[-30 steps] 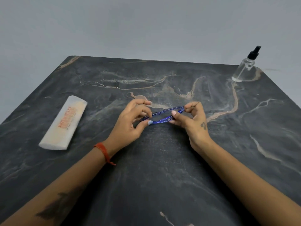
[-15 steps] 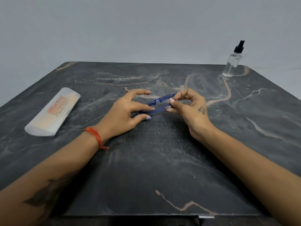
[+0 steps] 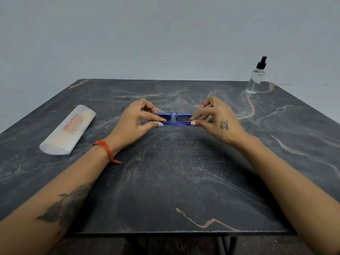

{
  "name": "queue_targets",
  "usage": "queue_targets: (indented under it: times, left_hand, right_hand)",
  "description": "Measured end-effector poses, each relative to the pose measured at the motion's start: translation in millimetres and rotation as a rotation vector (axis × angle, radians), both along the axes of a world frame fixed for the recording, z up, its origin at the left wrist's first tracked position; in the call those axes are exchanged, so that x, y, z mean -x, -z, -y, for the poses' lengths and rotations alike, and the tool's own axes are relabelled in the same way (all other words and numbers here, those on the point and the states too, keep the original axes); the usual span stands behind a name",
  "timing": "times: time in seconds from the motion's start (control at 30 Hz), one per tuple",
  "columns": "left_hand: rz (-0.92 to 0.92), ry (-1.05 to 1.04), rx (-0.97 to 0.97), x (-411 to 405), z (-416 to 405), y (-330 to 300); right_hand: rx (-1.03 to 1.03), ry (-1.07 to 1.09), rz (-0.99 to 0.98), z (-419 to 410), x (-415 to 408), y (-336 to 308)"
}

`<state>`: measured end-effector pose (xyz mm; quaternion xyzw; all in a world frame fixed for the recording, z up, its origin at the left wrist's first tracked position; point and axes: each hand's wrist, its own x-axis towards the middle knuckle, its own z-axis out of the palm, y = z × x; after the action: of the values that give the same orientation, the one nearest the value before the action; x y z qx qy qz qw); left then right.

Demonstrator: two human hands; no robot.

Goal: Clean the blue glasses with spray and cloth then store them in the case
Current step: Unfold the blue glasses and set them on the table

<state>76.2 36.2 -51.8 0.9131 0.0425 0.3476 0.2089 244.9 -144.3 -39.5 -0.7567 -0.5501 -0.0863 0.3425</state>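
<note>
The blue glasses [image 3: 173,119] are held level over the middle of the dark marble table [image 3: 174,181], lenses facing me. My left hand [image 3: 137,122] pinches their left end between thumb and fingers. My right hand [image 3: 214,119] pinches the right end the same way. A white glasses case [image 3: 69,130] with orange print lies shut on the table to the left of my left hand. A clear spray bottle [image 3: 256,77] with a black pump top stands upright at the far right corner. No cloth is in view.
A plain grey wall rises behind the table. The table's front edge [image 3: 174,232] runs across the bottom of the view, with dark legs and floor below it.
The glasses have turned from slanted to level and square to me, and both hands now grip their ends. The view has tilted up, so the table sits lower in the frame.
</note>
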Motion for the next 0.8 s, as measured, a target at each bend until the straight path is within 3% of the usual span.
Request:
queue_targets:
  times: [0.1,0.37,0.63,0.8]
  left_hand:
    - [-0.060,0.035,0.079,2.5,-2.1,-6.0]
    - [-0.222,0.212,0.542,12.7,-0.6,-22.4]
    - [-0.124,0.278,0.862,14.2,-3.0,-15.3]
    - [-0.122,0.242,0.941,15.4,-6.3,-14.9]
  right_hand:
    - [0.051,-0.127,-0.132,4.8,-2.7,-5.1]
    - [0.073,-0.355,-0.633,8.6,-8.0,-0.6]
    - [0.013,-0.442,-0.924,6.7,-10.9,7.2]
    - [-0.043,-0.597,-1.184,4.0,-11.8,6.3]
